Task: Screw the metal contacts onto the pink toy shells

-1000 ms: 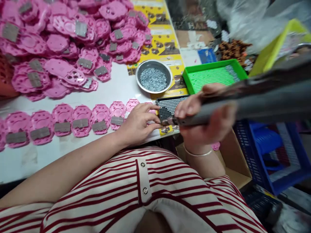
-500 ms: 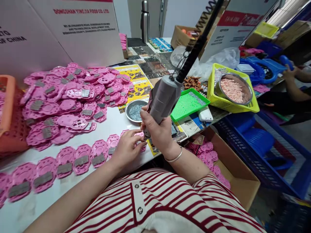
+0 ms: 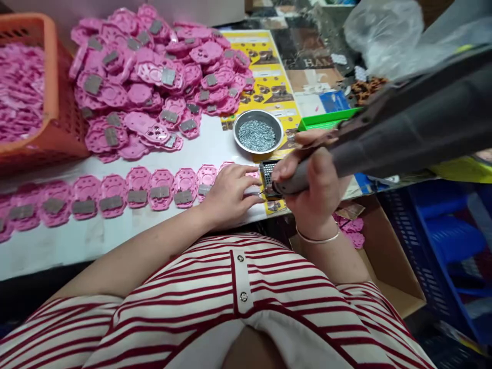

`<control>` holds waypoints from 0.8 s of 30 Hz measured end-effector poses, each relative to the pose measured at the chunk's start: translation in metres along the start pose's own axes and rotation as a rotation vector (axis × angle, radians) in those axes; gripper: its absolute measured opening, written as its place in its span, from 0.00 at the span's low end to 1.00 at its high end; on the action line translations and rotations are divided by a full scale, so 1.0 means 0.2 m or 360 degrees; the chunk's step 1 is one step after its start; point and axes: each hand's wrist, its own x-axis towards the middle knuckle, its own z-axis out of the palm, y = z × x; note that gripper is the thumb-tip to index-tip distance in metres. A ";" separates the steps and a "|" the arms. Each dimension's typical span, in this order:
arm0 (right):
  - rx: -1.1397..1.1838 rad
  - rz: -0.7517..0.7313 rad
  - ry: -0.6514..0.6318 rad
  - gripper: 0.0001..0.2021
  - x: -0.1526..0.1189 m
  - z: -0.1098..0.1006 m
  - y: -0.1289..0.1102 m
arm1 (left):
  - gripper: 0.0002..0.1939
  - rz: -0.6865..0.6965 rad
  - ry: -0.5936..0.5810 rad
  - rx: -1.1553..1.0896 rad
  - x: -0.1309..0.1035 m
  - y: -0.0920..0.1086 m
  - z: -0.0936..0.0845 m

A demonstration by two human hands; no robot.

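My right hand [image 3: 317, 187] is wrapped round a grey power screwdriver [image 3: 369, 138], which now lies nearly level with its tip pointing left. The tip is over a small dark tray of screws [image 3: 269, 173]. My left hand [image 3: 232, 195] rests at the right end of a row of pink plastic pieces [image 3: 139, 185] with grey plates on them. Its fingers are around a pink piece [image 3: 253, 176], mostly covered by the hand. Behind the hands stands a round metal bowl of small screws [image 3: 257, 134].
A heap of pink pieces [image 3: 154, 77] lies at the back left, beside an orange basket [image 3: 54, 77]. A green tray [image 3: 326, 119] is partly behind the screwdriver. Below the table's right edge are a cardboard box [image 3: 395, 266] and a blue crate [image 3: 418, 241].
The screwdriver has tipped from upright to nearly level, its tip moving off the pink piece to the small screw tray. The view has tilted down. My left hand stays by the row.
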 end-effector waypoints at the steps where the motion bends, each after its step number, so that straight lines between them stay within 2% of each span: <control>1: 0.0053 -0.0049 -0.0010 0.16 0.00 0.00 0.01 | 0.16 -0.0012 -0.0005 0.0064 -0.01 -0.01 -0.01; 3: 0.0123 -0.0123 -0.0035 0.14 -0.01 0.00 0.02 | 0.19 -0.0054 -0.0011 0.0221 -0.02 -0.03 -0.02; 7: -0.0021 -0.0127 -0.0003 0.18 -0.03 0.00 0.03 | 0.13 -0.0133 -0.0035 0.0415 -0.05 -0.04 -0.04; 13: -0.0146 -0.0131 -0.0038 0.16 -0.03 -0.02 0.06 | 0.15 -0.0130 -0.0188 0.0445 -0.02 -0.02 -0.02; 18: 0.0132 -0.0326 -0.0065 0.12 -0.01 -0.03 0.10 | 0.12 -0.0100 -0.0176 0.0501 -0.02 -0.02 -0.01; 22: 0.0053 -0.0222 0.0014 0.15 -0.01 -0.02 0.10 | 0.11 -0.0096 -0.0153 0.0481 -0.03 -0.04 -0.02; 24: 0.0135 -0.0211 0.0007 0.13 -0.01 -0.02 0.08 | 0.10 -0.0115 -0.0151 0.0447 -0.03 -0.04 -0.03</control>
